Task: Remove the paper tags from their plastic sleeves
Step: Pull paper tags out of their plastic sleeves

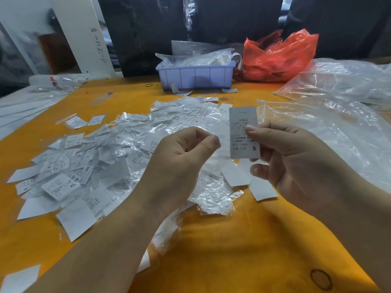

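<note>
Two hands work above the orange table (211, 240), just in front of the big heap of tags and sleeves (118, 157) that serves as the stock. Nearest the heap, the left hand (182, 157) has thumb and forefinger pinched together, apparently on a clear sleeve (220, 132) (the film is too faint to be sure it is there), held out sideways as if to draw it away. Beside it the right hand (296, 157) grips an upright paper tag (244, 132) marked S between thumb and fingers, printed face toward the camera, likely so the size can be read. Behind the heap stands a lilac bin (195, 78) filled with more packets, and a red bag (277, 58) lies just beside the bin.
</note>
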